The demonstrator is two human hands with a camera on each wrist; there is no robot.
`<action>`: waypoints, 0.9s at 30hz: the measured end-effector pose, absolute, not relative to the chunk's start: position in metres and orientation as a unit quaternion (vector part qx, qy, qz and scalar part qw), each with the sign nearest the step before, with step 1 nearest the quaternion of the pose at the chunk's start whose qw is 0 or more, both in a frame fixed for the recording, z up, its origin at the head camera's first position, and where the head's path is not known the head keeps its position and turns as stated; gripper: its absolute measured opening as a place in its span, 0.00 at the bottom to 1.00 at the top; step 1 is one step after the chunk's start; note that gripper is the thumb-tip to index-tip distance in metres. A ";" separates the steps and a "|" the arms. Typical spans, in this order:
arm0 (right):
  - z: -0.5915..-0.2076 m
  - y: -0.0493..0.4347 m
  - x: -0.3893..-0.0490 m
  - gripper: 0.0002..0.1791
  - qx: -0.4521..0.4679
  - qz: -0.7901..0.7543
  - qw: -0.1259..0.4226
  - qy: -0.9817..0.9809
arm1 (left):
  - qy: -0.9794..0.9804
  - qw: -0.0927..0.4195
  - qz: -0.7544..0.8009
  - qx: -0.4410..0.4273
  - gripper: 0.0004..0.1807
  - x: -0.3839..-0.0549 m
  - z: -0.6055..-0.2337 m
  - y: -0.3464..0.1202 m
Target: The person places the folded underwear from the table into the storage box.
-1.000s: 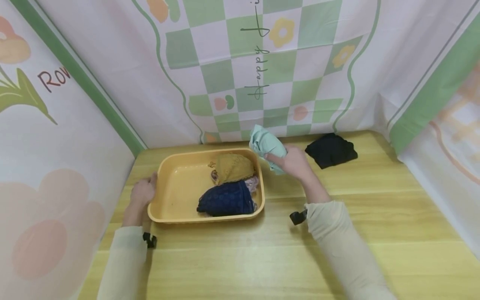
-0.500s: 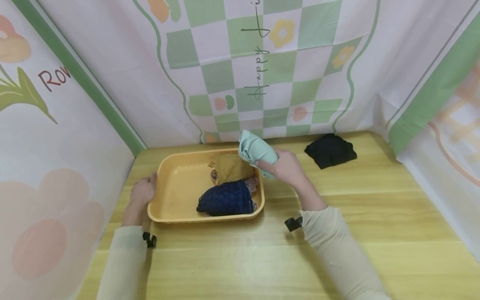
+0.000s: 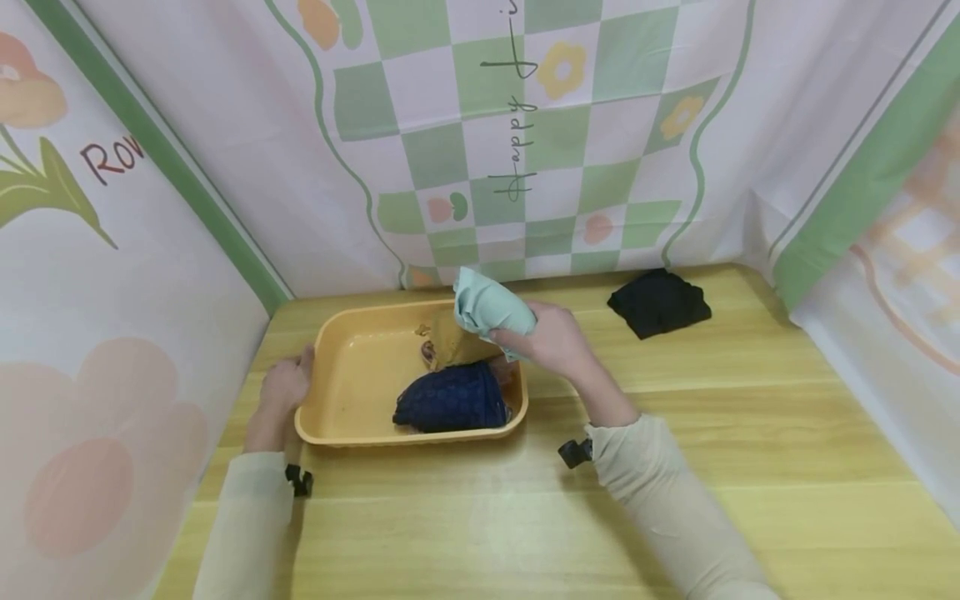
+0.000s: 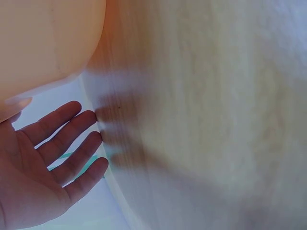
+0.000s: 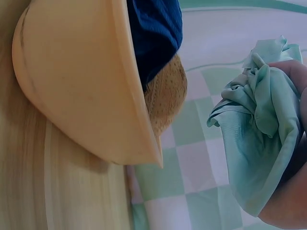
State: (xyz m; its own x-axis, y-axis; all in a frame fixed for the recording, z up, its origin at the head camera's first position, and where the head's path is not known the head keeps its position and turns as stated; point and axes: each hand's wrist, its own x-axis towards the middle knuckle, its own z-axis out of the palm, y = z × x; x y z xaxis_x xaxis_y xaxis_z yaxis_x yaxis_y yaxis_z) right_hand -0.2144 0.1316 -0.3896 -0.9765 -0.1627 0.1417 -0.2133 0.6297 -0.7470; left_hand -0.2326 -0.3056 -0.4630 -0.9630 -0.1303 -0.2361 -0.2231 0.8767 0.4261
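My right hand grips a folded mint-green cloth above the back right corner of a yellow plastic basin. In the right wrist view the cloth is bunched, and some of the fingers are hidden. A rolled navy cloth lies in the basin's right half. Behind it sits a mustard cloth, partly covered by the mint-green one. My left hand is at the basin's left end. Its fingers are spread and nearly straight, and the thumb touches the basin.
A black folded cloth lies at the back right of the wooden table. Printed curtains rise along the table's back and sides. A bit of pinkish cloth shows between the navy and mustard ones.
My right hand has carried the mint-green cloth leftward, from beside the basin's right edge to over its back right corner. The left hand and the basin have stayed put.
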 end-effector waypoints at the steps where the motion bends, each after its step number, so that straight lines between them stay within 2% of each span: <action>1: -0.389 0.130 -0.214 0.21 0.106 0.416 0.030 -0.903 | 0.963 0.102 0.230 -0.093 0.53 -0.233 -0.463 -0.305; 15: -0.384 0.088 -0.211 0.17 0.177 0.350 0.019 -0.920 | 0.961 0.102 0.242 -0.093 0.52 -0.235 -0.463 -0.307; 27: -0.387 0.056 -0.207 0.18 0.222 0.324 0.023 -0.919 | 0.964 0.102 0.226 -0.094 0.51 -0.235 -0.463 -0.306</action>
State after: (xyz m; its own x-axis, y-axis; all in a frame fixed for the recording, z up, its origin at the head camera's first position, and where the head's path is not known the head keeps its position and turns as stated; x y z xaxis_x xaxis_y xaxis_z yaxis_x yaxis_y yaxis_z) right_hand -0.2068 0.0560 -0.3870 -0.9005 -0.3928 0.1863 -0.4228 0.6912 -0.5861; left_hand -0.2352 -0.3055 -0.4633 -0.9613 -0.1355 -0.2401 -0.2282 0.8797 0.4172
